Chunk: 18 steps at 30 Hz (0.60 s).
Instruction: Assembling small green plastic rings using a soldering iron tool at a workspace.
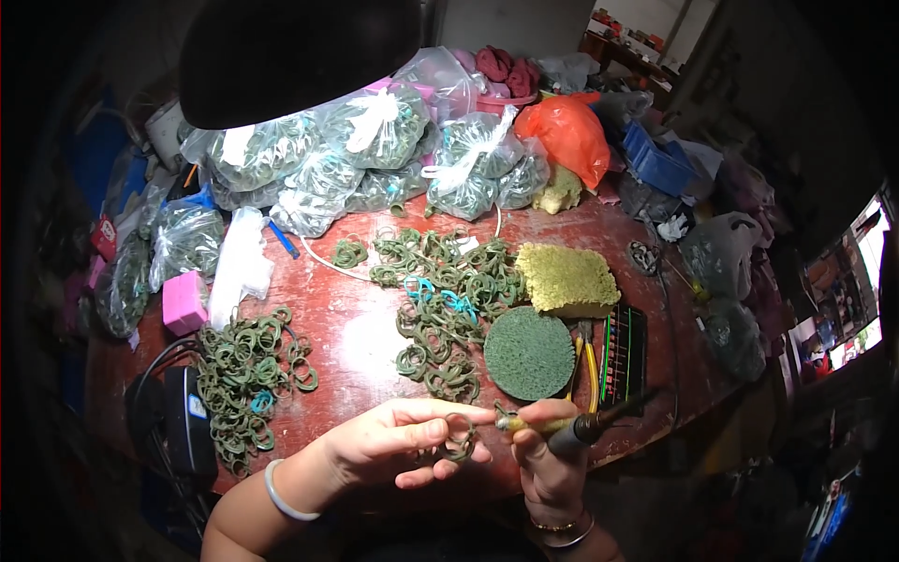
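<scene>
My left hand (403,440) reaches in from below with a bracelet on its wrist. Thumb and fingers pinch a dark green ring (460,458). Just to its right, my right hand (548,482) grips a pen-shaped tool (579,434) with a dark grip and a yellowish front end. The tool's front points left toward my left fingertips; whether it touches the ring I cannot tell. Beyond my hands lies a large heap of similar green rings (445,309), with some bright blue pieces among them. Another heap of rings (248,375) spreads on the left.
Right of centre are a round green pad (529,354), a yellow sponge block (567,278), yellow-handled pliers (592,370) and a black-and-green case (623,356). Tied clear bags (375,131) line the back. A dark lamp head (300,56) hangs above. A black box (190,421) stands at left.
</scene>
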### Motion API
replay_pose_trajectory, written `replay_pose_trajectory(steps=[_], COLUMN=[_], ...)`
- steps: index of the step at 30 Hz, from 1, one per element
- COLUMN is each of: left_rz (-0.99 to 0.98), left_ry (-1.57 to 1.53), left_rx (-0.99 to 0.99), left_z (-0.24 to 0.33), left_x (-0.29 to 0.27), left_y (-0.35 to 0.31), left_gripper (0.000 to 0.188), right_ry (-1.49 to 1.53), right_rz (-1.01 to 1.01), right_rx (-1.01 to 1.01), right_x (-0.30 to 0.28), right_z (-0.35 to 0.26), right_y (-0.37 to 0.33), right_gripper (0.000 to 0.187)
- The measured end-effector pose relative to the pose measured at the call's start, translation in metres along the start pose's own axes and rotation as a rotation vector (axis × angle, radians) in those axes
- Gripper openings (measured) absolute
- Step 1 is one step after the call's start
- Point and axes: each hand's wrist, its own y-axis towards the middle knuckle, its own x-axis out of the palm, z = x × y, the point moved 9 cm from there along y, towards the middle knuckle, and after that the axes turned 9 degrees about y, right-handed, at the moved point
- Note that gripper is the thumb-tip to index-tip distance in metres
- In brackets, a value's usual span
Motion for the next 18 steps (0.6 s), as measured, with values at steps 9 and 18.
replay_pose_trajectory(steps=[9, 18], left_rz=[-0.018, 0.263], left_ry=[-0.079, 0.092], left_rx=[-0.049, -0.017], left_z=[-0.003, -0.002], left_x=[0.001, -0.02], left_y=[-0.004, 0.001], left_gripper=[0.048, 0.045], right_ry=[0.109, -0.072], right_rz=[-0.037, 0.141], right_rx=[0.011, 0.053], right_x=[0.001, -0.009], right_z=[0.004, -0.01], right_y=[-0.004, 0.007], right_gripper=[0.021, 0.02])
